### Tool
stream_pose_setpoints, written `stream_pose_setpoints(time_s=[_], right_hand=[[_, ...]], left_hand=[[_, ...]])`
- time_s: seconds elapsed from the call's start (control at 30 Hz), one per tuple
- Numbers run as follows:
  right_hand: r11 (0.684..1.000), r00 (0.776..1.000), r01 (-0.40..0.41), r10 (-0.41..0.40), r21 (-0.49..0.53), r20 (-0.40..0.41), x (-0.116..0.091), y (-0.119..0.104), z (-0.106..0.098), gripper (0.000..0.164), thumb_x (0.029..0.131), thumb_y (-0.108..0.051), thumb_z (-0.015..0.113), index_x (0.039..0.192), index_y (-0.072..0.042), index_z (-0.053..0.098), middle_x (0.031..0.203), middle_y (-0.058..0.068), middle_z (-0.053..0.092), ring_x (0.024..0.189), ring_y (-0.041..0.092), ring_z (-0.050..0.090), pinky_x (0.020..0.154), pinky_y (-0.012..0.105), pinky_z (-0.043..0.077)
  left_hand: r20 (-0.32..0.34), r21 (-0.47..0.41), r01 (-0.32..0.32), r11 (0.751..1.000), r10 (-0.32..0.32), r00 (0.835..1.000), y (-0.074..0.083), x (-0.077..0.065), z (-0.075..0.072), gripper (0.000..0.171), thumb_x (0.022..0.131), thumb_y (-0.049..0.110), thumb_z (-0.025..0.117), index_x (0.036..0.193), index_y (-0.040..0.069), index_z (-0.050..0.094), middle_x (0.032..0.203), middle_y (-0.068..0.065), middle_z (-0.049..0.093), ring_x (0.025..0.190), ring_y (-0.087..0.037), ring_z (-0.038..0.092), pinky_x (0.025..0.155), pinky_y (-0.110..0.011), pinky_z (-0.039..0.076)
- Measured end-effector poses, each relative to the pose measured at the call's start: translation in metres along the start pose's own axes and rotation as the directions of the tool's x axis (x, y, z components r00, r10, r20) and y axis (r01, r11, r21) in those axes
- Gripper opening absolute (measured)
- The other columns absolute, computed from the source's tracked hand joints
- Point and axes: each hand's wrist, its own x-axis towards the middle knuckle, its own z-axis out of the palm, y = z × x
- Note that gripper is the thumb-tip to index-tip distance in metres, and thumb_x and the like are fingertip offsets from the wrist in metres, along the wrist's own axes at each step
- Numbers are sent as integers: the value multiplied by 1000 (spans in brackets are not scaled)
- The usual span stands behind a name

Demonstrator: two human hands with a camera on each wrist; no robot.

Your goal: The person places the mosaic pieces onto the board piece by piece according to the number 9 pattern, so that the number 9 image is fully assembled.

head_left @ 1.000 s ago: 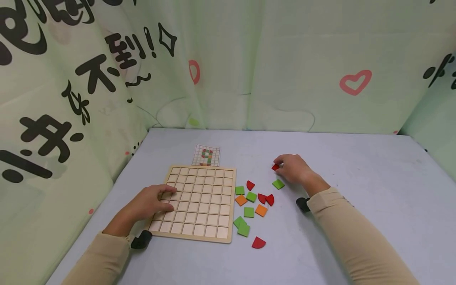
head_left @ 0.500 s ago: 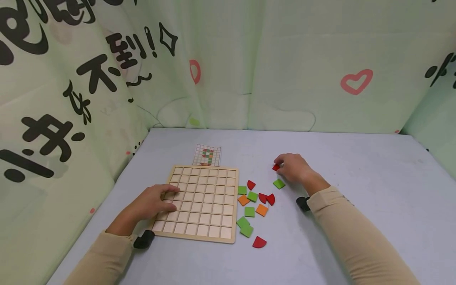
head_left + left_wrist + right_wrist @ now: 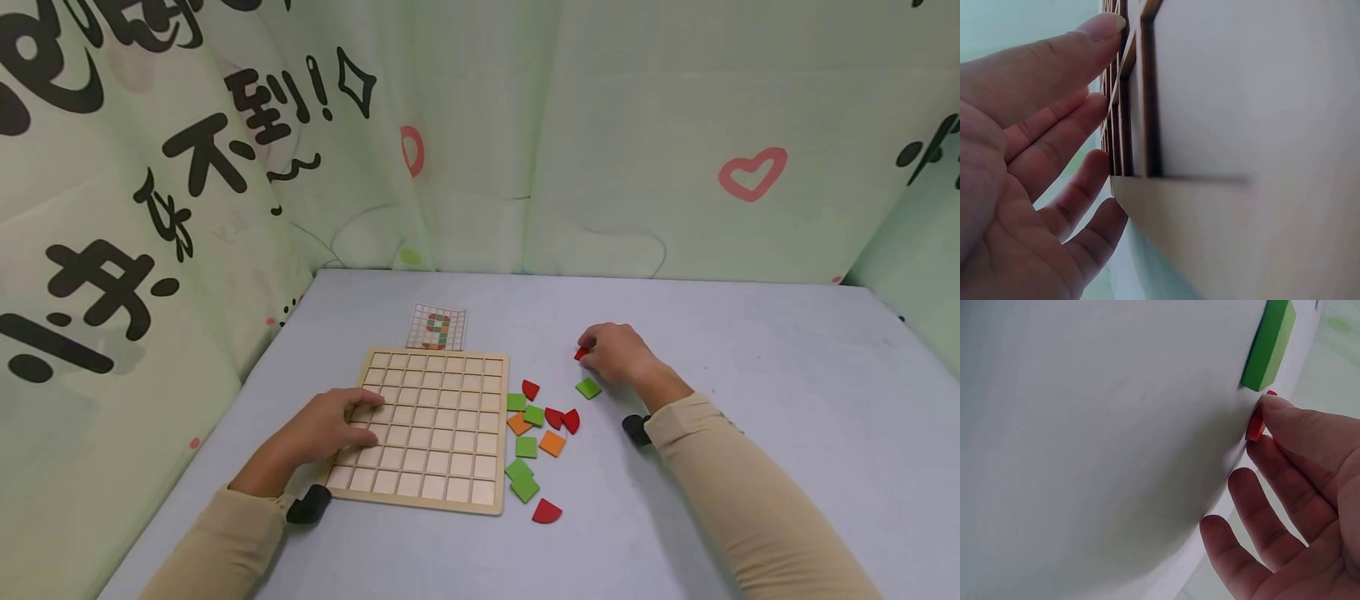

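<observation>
My left hand (image 3: 322,429) lies over the left side of a wooden grid board (image 3: 420,505), fingers spread and touching its surface. In the left wrist view, the thumb and fingers (image 3: 1094,240) of that hand rest along the board's grid and edge. On the table to the right, my right hand (image 3: 617,353) pinches a small red piece (image 3: 581,353) between thumb and fingers. The right wrist view shows this red piece (image 3: 1255,427) close to the table, partly hidden by the thumb. A green square tile (image 3: 588,388) lies just below the right hand.
Between board and right hand lie several green squares (image 3: 527,447), orange squares (image 3: 552,443) and red quarter-round pieces (image 3: 547,512). A printed pattern card (image 3: 437,326) sits behind the board. A patterned curtain (image 3: 630,150) borders the white table (image 3: 750,350).
The board has slid slightly right with my left hand, and the nearest green and orange tiles have shifted right along its edge. My right hand has barely moved.
</observation>
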Motion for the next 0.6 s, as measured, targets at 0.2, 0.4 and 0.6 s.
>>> stream_pose_setpoints(time_s=[0.2, 0.4, 0.6], right_hand=[[1000, 1000, -1, 1, -11, -3, 2, -2, 1, 27, 95, -5, 64, 119, 6, 65, 111, 18, 65, 103, 36, 54, 93, 47, 50], [1000, 1000, -12, 12, -12, 2, 3, -3, 2, 25, 94, -6, 64, 117, 5, 65, 105, 16, 64, 97, 33, 55, 85, 41, 51], [1000, 1000, -10, 10, -20, 3, 5, -6, 1, 25, 94, -8, 66, 116, 4, 65, 103, 15, 64, 94, 31, 56, 82, 40, 51]], left_hand=[[5, 11, -7, 1000, 7, 1000, 1, 0, -1, 53, 83, 16, 82, 132, 8, 64, 143, -21, 52, 136, -40, 41, 106, -56, 36], [12, 32, -8, 999, 7, 1000, 3, 0, -1, 52, 83, 16, 82, 131, 8, 64, 143, -21, 52, 136, -41, 41, 106, -56, 37], [14, 29, -15, 999, 14, 1000, 3, 1, -2, 51, 83, 15, 81, 131, 7, 64, 143, -21, 52, 136, -42, 40, 107, -57, 36]])
